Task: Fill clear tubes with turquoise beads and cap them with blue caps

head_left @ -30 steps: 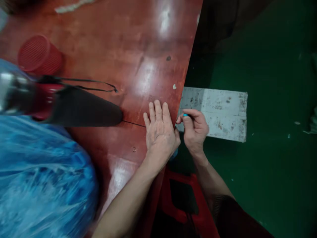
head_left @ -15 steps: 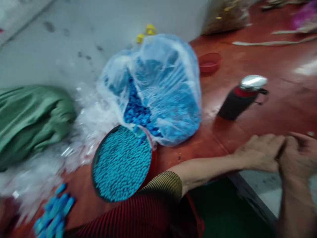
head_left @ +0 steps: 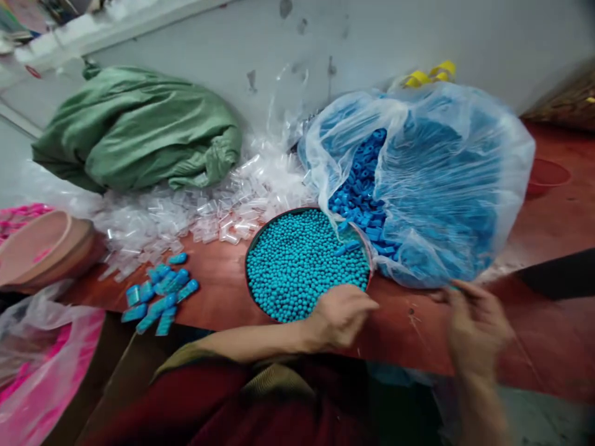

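The left hand point(head_left: 344, 316) is at the near right edge of the round bowl point(head_left: 248, 275), its fingers curled in; blur hides whether anything sits inside them. The right hand point(head_left: 478, 331) is narrow, thumb and forefinger drawn together just beside the lower edge of the plastic bag point(head_left: 446, 198); a trace of turquoise shows at the tips, but I cannot tell whether that is something in the pinch. The turquoise beads point(head_left: 297, 260) fill the bowl, which stands on the red table point(head_left: 218, 288) between a spread of clear plastic pieces point(head_left: 209, 214) and the bag, whose open mouth droops over the bowl's right rim and shows blue pieces point(head_left: 362, 186) inside. The beads look hard, smooth and very light, likely to roll off if nudged, so a fingertip pinch suits one and a cupped palm suits several. Full as it is, the bowl is probably heavy and best taken by opposite sides of its rim, with the film lifted away first. The bag seems limp, thin and slippery, bulky rather than rigid; a gathered fold near its mouth should hold better than its stretched side. The blue pieces look stiff and light, easiest to pick through the opening
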{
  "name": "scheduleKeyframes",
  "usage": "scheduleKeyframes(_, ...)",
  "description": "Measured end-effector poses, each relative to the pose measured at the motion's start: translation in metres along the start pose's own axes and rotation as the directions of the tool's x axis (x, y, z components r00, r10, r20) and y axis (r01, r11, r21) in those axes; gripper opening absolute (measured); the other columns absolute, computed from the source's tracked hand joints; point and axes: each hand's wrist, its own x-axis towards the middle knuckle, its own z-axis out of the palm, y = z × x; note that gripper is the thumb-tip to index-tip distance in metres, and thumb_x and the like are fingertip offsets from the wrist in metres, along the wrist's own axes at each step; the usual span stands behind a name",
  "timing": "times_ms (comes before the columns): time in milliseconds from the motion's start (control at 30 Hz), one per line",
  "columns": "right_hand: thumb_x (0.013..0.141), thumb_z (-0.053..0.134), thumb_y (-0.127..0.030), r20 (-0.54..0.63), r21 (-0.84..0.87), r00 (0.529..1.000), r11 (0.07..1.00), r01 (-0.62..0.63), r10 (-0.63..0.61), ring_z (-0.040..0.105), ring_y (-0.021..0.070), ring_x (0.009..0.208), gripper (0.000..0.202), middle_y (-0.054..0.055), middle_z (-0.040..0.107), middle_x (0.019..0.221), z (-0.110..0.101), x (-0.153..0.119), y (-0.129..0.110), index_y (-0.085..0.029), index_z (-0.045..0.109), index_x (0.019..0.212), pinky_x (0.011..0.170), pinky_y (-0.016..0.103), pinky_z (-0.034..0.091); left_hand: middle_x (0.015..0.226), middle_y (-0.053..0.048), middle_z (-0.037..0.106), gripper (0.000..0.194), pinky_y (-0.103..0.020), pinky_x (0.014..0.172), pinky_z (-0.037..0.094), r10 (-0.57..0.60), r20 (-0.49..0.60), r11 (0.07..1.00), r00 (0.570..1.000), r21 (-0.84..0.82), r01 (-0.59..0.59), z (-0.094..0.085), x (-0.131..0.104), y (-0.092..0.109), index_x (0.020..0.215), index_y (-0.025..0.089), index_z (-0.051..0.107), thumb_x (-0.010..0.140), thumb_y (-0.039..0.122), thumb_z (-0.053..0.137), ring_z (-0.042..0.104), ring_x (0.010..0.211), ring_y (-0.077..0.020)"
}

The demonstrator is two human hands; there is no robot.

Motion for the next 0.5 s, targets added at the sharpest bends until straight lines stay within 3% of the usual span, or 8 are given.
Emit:
scheduleKeyframes(67,0.086,0.05,-0.037,0.27,0.069,0.953,0.99,0.124,-0.138,0.065,0.025,0.073,0.023,0.007,0.066,0.081,0.046,-0.018,-0.028,-0.029,0.06,0.104,0.071,0.043,0.054,0.131,-0.01,0.054,0.04,-0.047,0.106,0.038,-0.197,-0.243,0.963,0.95,0.134,0.234,-0.023,-0.039,-0.041,0.123,0.019,0.056,0.089,0.03,0.038,0.042,0.13,-0.0277)
scheduleKeyframes(100,0.088,0.046,-0.033,0.401,0.095,0.88,0.967,0.236,-0.254,0.065,0.0241,0.079,0.023,0.007,0.067,0.087,0.066,-0.026,-0.04,-0.027,0.062,0.104,0.073,0.041,0.054,0.138,-0.014,0.046,0.045,-0.051,0.107,0.035,-0.272,-0.307,0.924,0.912,0.183,0.337,-0.031,-0.057,-0.06,0.128,0.014,0.05,0.089,0.034,0.04,0.034,0.135,-0.0307)
scheduleKeyframes(133,0.089,0.045,-0.031,0.5,0.132,0.77,0.914,0.383,-0.395,0.064,0.0234,0.081,0.025,0.008,0.067,0.089,0.082,-0.034,-0.05,-0.025,0.063,0.104,0.074,0.041,0.053,0.142,-0.018,0.039,0.05,-0.053,0.107,0.033,-0.336,-0.354,0.878,0.873,0.219,0.426,-0.038,-0.072,-0.078,0.132,0.01,0.045,0.089,0.036,0.041,0.029,0.137,-0.0331)
scheduleKeyframes(167,0.088,0.047,-0.03,0.628,0.126,0.624,0.852,0.509,-0.466,0.063,0.0249,0.088,0.027,0.01,0.067,0.096,0.096,-0.04,-0.057,-0.025,0.063,0.109,0.08,0.045,0.052,0.143,-0.022,0.035,0.054,-0.055,0.107,0.033,-0.394,-0.358,0.833,0.846,0.25,0.494,-0.042,-0.086,-0.093,0.134,0.008,0.041,0.09,0.038,0.041,0.028,0.137,-0.0347)
scheduleKeyframes(267,0.083,0.058,-0.034,0.858,0.17,0.202,0.632,0.756,-0.473,0.051,0.0343,0.115,0.044,0.015,0.057,0.123,0.121,-0.052,-0.071,-0.027,0.054,0.126,0.093,0.061,0.039,0.146,-0.022,0.032,0.064,-0.057,0.106,0.03,-0.482,-0.196,0.775,0.854,0.358,0.52,-0.049,-0.107,-0.123,0.138,0.012,0.037,0.086,0.047,0.047,0.027,0.137,-0.0381)
scheduleKeyframes(333,0.081,0.061,-0.037,0.905,0.261,-0.008,0.538,0.801,-0.426,0.037,0.0377,0.128,0.055,0.015,0.046,0.137,0.134,-0.054,-0.079,-0.03,0.046,0.134,0.098,0.065,0.03,0.147,-0.021,0.032,0.068,-0.058,0.107,0.028,-0.474,-0.063,0.792,0.878,0.406,0.456,-0.05,-0.105,-0.131,0.14,0.016,0.035,0.083,0.053,0.049,0.025,0.137,-0.0395)
scheduleKeyframes(433,0.08,0.06,-0.038,0.887,0.411,-0.227,0.458,0.788,-0.403,0.027,0.0346,0.135,0.056,0.013,0.038,0.143,0.155,-0.051,-0.088,-0.032,0.045,0.134,0.105,0.061,0.023,0.146,-0.021,0.033,0.072,-0.059,0.106,0.026,-0.433,0.076,0.833,0.898,0.413,0.367,-0.049,-0.088,-0.139,0.141,0.018,0.034,0.083,0.058,0.047,0.025,0.136,-0.0417)
scheduleKeyframes(500,0.078,0.062,-0.038,0.873,0.45,-0.287,0.425,0.786,-0.393,0.029,0.0318,0.133,0.049,0.011,0.045,0.136,0.171,-0.046,-0.09,-0.03,0.054,0.126,0.107,0.058,0.021,0.145,-0.022,0.035,0.069,-0.059,0.104,0.027,-0.403,0.126,0.859,0.906,0.393,0.328,-0.046,-0.073,-0.145,0.141,0.016,0.034,0.085,0.055,0.043,0.027,0.135,-0.0428)
